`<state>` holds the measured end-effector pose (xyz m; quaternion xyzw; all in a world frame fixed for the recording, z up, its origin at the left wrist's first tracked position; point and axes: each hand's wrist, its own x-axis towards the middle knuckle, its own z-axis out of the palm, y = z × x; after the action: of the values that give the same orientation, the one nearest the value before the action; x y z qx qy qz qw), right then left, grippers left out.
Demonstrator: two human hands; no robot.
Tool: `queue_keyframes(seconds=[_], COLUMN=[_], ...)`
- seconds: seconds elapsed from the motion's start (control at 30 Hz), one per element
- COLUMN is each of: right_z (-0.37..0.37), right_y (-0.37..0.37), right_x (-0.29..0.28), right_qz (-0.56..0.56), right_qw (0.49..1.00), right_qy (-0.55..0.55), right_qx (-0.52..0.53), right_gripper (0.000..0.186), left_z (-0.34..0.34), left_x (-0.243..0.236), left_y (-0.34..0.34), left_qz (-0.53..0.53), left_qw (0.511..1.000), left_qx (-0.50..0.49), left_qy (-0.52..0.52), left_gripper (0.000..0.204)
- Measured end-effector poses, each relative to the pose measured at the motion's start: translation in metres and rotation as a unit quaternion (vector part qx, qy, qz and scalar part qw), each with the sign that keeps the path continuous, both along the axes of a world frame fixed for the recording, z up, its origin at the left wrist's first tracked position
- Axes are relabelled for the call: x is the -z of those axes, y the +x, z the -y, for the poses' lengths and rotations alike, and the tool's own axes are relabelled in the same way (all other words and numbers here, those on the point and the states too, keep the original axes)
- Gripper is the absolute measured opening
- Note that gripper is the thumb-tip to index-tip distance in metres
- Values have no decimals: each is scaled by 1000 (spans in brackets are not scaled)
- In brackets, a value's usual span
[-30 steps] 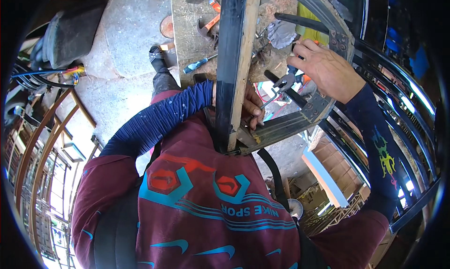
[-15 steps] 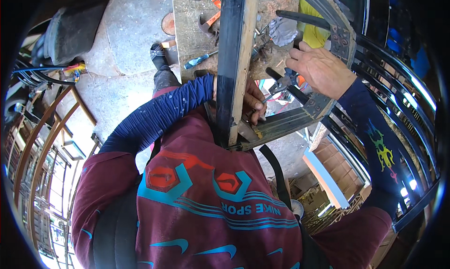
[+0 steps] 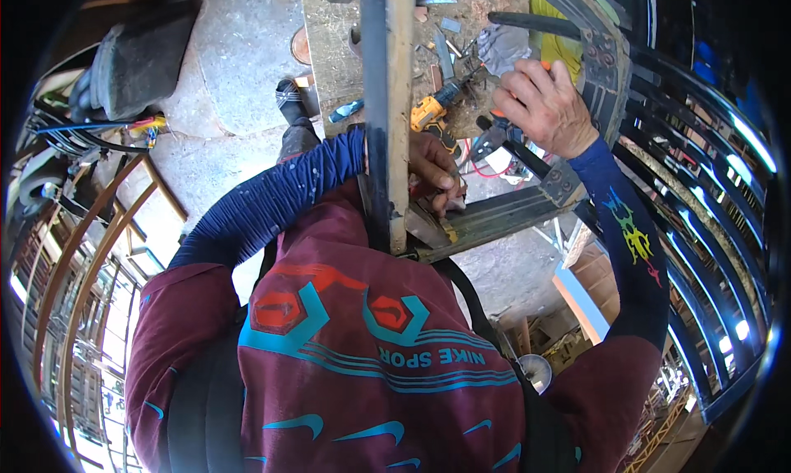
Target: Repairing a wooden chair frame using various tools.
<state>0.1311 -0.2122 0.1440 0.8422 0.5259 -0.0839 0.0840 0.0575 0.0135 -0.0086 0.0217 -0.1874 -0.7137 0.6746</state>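
Observation:
My left hand (image 3: pixel 432 170) reaches behind the upright dark bar with a bare wood edge (image 3: pixel 398 102). Its fingers pinch a small pale piece (image 3: pixel 458 203) against the black frame rail (image 3: pixel 498 217); what that piece is does not show clearly. Farther right, my right hand (image 3: pixel 544 106) is closed around an orange-handled hand tool (image 3: pixel 497 113). The tool's dark head points down toward the left hand, and its exact kind is partly hidden by my fingers. A bolted corner joint (image 3: pixel 562 183) of the frame lies just below the right hand.
A yellow cordless drill (image 3: pixel 432 114), a blue-handled screwdriver (image 3: pixel 346 110) and a grey cloth (image 3: pixel 503 49) lie on the worktable (image 3: pixel 329 69) beyond the frame. Black slats (image 3: pixel 692 184) stand at the right. Curved brown wood pieces (image 3: pixel 82 234) are at the left.
My right hand has lifted slightly and turned, taking the tool upward. The upright bar has shifted left in view, uncovering the drill. My left hand keeps its pinch at the rail.

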Motion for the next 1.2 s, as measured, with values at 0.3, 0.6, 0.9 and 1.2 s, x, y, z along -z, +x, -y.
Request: queue_keyframes(seconds=[0.3, 0.6, 0.9, 1.2], right_z=[1, -25, -94, -121], right_y=[8, 64, 110, 108], right_x=[-36, -47, -3, 29], right_qz=[-3, -580, -506, -604], right_qw=[996, 479, 599, 473], right_qy=[-90, -489, -607, -642], right_qx=[-16, 442, 125, 24], right_gripper=[37, 44, 38, 48], left_z=[1, 3, 6, 27], left_x=[4, -5, 14, 40], left_y=[-5, -2, -37, -70], left_qz=[19, 6, -134, -272], left_qw=[1000, 999, 988, 961], left_qx=[6, -35, -76, -42], left_qy=[18, -18, -9, -18], left_gripper=[18, 25, 32, 29])
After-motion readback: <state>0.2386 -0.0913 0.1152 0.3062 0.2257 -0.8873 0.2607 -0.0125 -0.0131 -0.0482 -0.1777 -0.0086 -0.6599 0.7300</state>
